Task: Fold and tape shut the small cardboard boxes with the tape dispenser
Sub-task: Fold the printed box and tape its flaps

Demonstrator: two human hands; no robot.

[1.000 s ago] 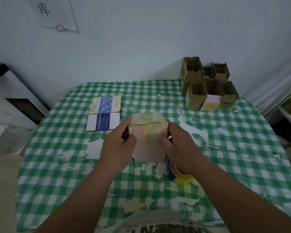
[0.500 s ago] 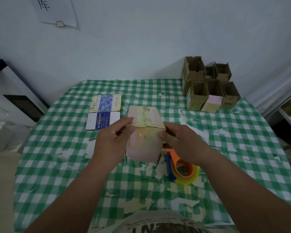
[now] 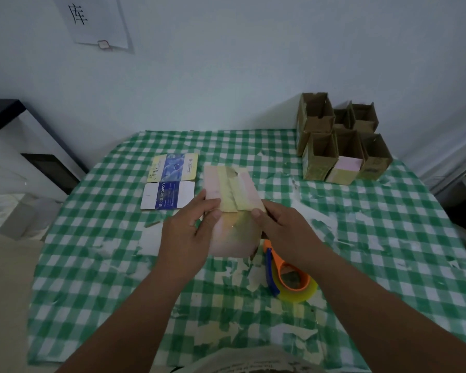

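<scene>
A small pink cardboard box (image 3: 233,195) with yellowish tape across its upper face is held above the table's middle. My left hand (image 3: 189,232) grips its left side, thumb on the near face. My right hand (image 3: 283,227) holds its right side, thumb pressing near the tape's edge. The tape dispenser (image 3: 288,278), orange and blue with a yellow-clear roll, lies on the green checked tablecloth (image 3: 92,265) just under my right wrist.
Several open brown boxes (image 3: 339,138) stand clustered at the table's back right corner. Two flat printed cartons (image 3: 170,184) lie left of the held box. Torn tape scraps litter the cloth. A dark-topped white cabinet (image 3: 16,146) stands to the left.
The box has tipped away from me, so its taped face now points up and back. Both hands moved slightly forward with it, uncovering the tape dispenser.
</scene>
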